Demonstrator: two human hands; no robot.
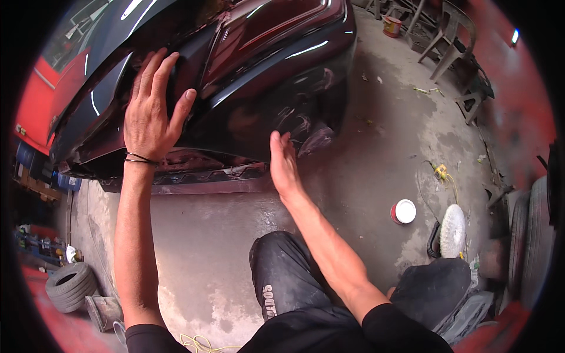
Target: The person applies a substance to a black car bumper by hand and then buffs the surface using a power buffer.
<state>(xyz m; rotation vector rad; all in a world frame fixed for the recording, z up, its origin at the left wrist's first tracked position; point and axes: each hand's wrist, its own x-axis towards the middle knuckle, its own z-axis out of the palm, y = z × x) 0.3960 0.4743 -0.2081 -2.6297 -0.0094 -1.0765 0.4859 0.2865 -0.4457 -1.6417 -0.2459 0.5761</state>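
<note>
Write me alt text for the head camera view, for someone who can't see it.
A person's left hand and right hand are at a glossy dark car body, whitish smears beside the right one; contact is unclear. Farther right are a white-lidded can on a concrete floor and a fluffy white polishing pad.

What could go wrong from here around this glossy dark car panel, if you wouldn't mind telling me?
The black bands below the left hand might scratch the glossy dark panel if they rub it. The right hand is near pale smears and could spread them. The white-topped tub stands on the open floor, where a foot might knock it over.
</note>
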